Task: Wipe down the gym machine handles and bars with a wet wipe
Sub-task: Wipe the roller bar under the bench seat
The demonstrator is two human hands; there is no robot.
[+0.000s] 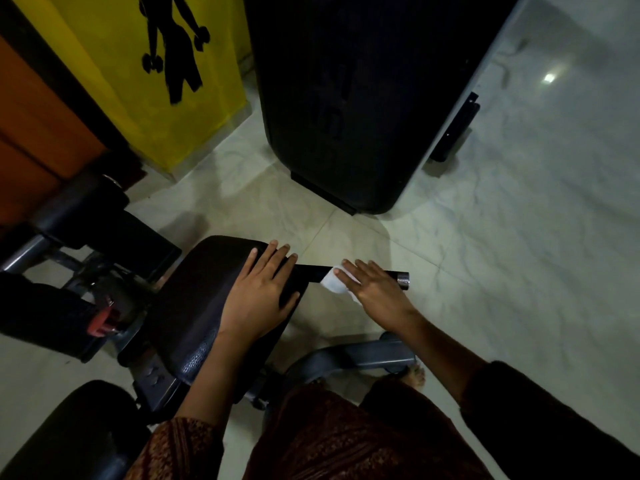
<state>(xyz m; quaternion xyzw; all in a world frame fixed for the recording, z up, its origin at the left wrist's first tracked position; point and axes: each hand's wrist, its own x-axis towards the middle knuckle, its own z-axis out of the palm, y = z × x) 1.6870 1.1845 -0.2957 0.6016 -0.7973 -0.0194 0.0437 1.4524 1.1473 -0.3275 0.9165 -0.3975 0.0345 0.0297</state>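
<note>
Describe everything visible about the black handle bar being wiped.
The handle bar is a slim, matte-black tube that juts out to the right past the black pad and ends in a shiny chrome cap. A white wet wipe lies around its middle, pressed on by the right hand.

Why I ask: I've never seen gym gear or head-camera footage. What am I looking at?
There is one picture, shot from a camera on the person's head, looking down at their own arms. The left hand rests flat on a black pad of a gym machine. The right hand presses a white wet wipe onto the machine's black handle, which ends in a shiny cap. Below is pale tiled floor.
</note>
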